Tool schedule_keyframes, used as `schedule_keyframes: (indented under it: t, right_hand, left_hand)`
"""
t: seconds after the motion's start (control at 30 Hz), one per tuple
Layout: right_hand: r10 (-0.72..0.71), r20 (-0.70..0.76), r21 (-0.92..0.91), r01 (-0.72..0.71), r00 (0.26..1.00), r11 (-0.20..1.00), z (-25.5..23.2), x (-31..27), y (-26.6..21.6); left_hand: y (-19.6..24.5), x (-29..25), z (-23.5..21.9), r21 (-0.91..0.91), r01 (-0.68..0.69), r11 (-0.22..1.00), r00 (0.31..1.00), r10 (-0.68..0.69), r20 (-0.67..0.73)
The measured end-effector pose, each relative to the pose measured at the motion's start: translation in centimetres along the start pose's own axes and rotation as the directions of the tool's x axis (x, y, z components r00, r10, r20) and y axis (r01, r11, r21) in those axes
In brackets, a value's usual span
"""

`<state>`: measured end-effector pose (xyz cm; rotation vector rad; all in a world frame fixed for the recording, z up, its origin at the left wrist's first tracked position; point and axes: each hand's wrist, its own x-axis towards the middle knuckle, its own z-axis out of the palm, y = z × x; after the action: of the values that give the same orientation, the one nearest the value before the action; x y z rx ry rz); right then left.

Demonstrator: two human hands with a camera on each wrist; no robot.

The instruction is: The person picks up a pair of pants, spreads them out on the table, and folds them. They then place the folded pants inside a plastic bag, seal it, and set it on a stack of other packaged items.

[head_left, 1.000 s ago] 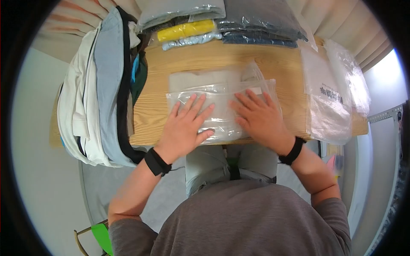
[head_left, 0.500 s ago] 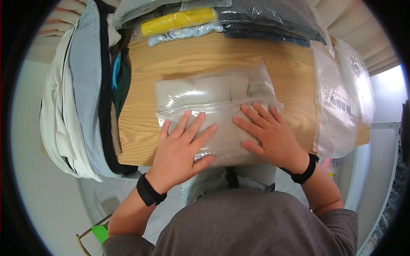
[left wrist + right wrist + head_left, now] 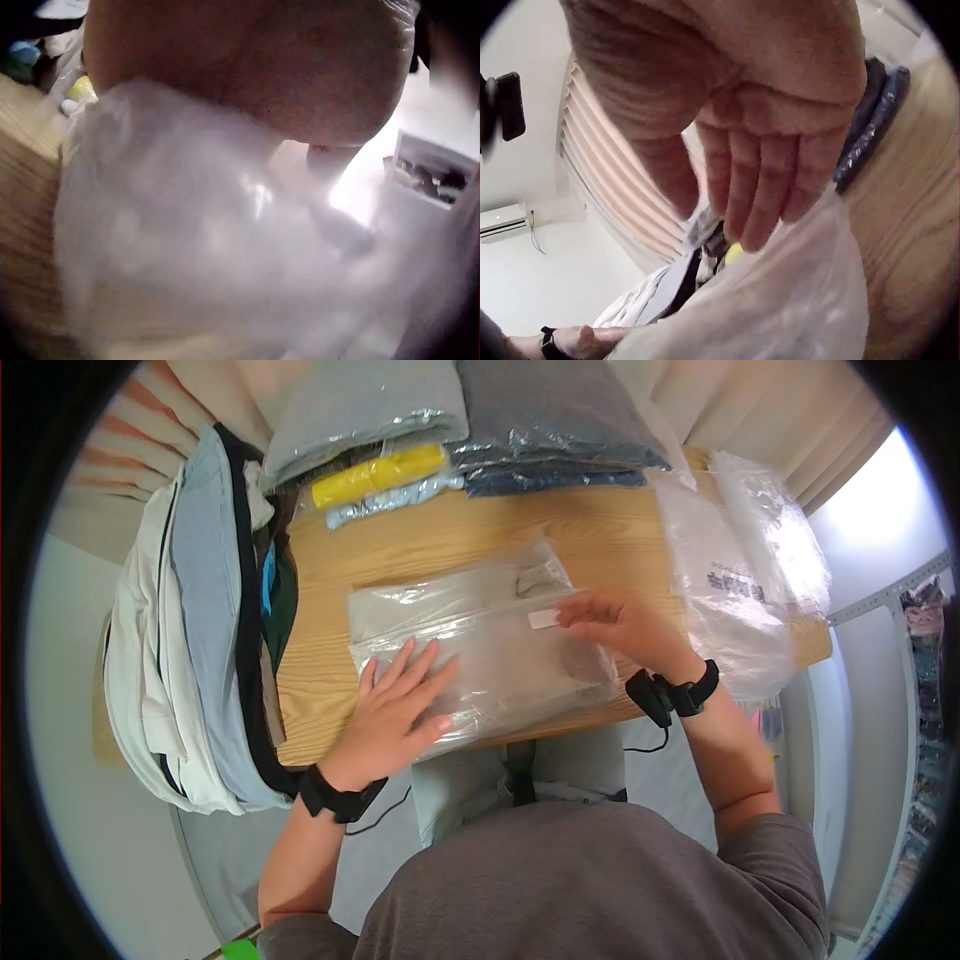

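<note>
A clear plastic bag with a folded beige garment inside lies flat on the wooden table, near the front edge, in front of the person. Its long axis runs left to right, a little tilted, so the right end is farther from the person than the left end. The open end with the flap points away from the person, toward the back of the table.

The left hand lies flat on the left front part of the bag, with the fingers straight and spread, and it presses the bag down. The right hand is at the right back corner of the bag. Its fingers are bent and pinch a small white strip at the flap.

The bag is thin, shiny and wrinkled, and the garment inside looks soft and is a rectangle. The table top is light wood with visible grain.

At the left edge of the table a pile of clothes hangs down, just beside the bag. At the back edge there are packed garments in grey, dark blue and yellow. At the right a heap of empty bags lies close to the right hand. Bare wood shows between the bag and the back packs.
</note>
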<state>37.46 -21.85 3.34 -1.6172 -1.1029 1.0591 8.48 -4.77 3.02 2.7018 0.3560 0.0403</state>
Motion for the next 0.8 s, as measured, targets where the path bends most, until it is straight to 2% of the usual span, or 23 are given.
schedule_keyframes:
  t: [0.03,0.07,0.1,0.13,0.2,0.27,0.3,0.43,0.5,0.53,0.6,0.63,0.67,0.7,0.77,0.8]
  right_hand:
    - [-0.013,-0.014,-0.005,0.013,1.0,1.0,-0.5,-0.1,-0.2]
    - [-0.053,-0.186,-0.041,0.046,0.981,0.998,-0.7,-0.3,-0.2]
    - [-0.099,-0.353,-0.079,0.076,0.931,0.994,-1.0,-0.3,-0.1]
    - [-0.112,-0.367,-0.079,0.089,0.924,0.993,-1.1,0.0,0.4]
    - [-0.037,-0.333,-0.044,0.024,0.942,0.999,-1.1,0.8,1.5]
    - [-0.023,-0.38,-0.042,0.007,0.925,0.999,-1.3,1.2,2.1]
    - [0.006,-0.414,-0.036,-0.023,0.91,0.999,-1.3,1.3,2.1]
    - [0.043,-0.413,0.064,-0.018,0.91,0.998,-1.6,1.3,2.3]
    - [0.151,-0.311,0.27,-0.065,0.938,0.961,-1.8,1.6,2.6]
    - [0.146,-0.315,0.27,-0.059,0.938,0.961,-1.9,1.7,2.9]
    - [0.163,-0.283,0.386,-0.043,0.945,0.922,-1.9,2.0,3.4]
    - [0.156,-0.289,0.383,-0.036,0.945,0.923,-1.8,2.0,3.6]
    - [0.194,-0.247,0.472,-0.057,0.949,0.88,-1.6,1.9,3.7]
    - [0.226,-0.203,0.554,-0.079,0.953,0.829,-1.4,1.9,3.9]
    - [0.212,-0.202,0.593,-0.053,0.956,0.804,-1.4,2.1,4.9]
    - [0.204,-0.193,0.636,-0.037,0.96,0.771,-1.5,2.2,5.3]
  left_hand:
    - [-0.5,-0.1,-0.3,-0.146,0.008,0.989,0.998,0.0,0.056]
    - [-0.7,-0.3,-0.8,-0.136,-0.005,0.991,0.999,0.012,0.052]
    - [-1.0,-0.3,-1.4,-0.228,-0.008,0.974,0.998,0.024,0.064]
    - [-0.8,-0.1,-2.1,-0.316,-0.01,0.949,0.996,0.037,0.078]
    - [0.4,0.1,-4.3,-0.257,-0.023,0.966,0.997,0.039,0.06]
    - [1.3,0.6,-6.1,-0.236,-0.009,0.972,1.0,0.009,-0.002]
    - [1.3,0.9,-6.4,-0.217,-0.072,0.973,0.994,0.052,-0.097]
    - [2.1,2.8,-8.3,-0.196,-0.086,0.977,0.991,0.063,-0.122]
    - [3.8,4.6,-8.8,-0.186,-0.153,0.971,0.987,0.142,-0.072]
    - [4.3,5.8,-8.5,-0.18,-0.157,0.971,0.987,0.146,-0.073]
    - [5.0,9.0,-7.1,-0.051,-0.292,0.955,0.953,0.286,-0.096]
    - [5.5,11.0,-6.7,-0.035,-0.307,0.951,0.952,0.306,-0.017]
    - [6.0,13.0,-6.1,-0.02,-0.323,0.946,0.944,0.324,0.061]
    - [6.0,15.0,-5.0,-0.047,-0.329,0.943,0.941,0.332,0.063]
    - [5.8,18.0,-2.2,-0.07,-0.346,0.936,0.935,0.35,0.058]
    - [5.8,19.3,-1.1,-0.061,-0.298,0.953,0.95,0.302,0.083]
